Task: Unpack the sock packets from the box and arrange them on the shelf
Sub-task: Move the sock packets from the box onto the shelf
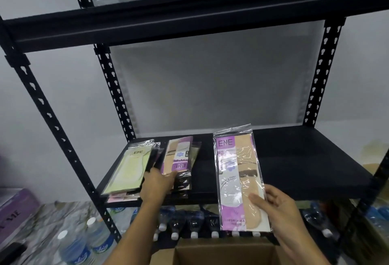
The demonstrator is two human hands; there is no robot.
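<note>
My right grip (282, 208) is clamped on the lower right corner of a sock packet (240, 178), pinching it front and back. The packet stands upright in the air in front of the shelf (305, 159), its purple ENE label at the top. My left grip (156, 184) rests on the packets at the left end of the shelf, between a green stack (128, 170) and a beige stack (179, 159); I cannot tell whether its fingers are pinching anything. The open cardboard box (210, 252) sits below the shelf's front edge. Capped water bottles (189, 224) lie under the shelf, and more bottles (71, 243) stand to its left
</note>
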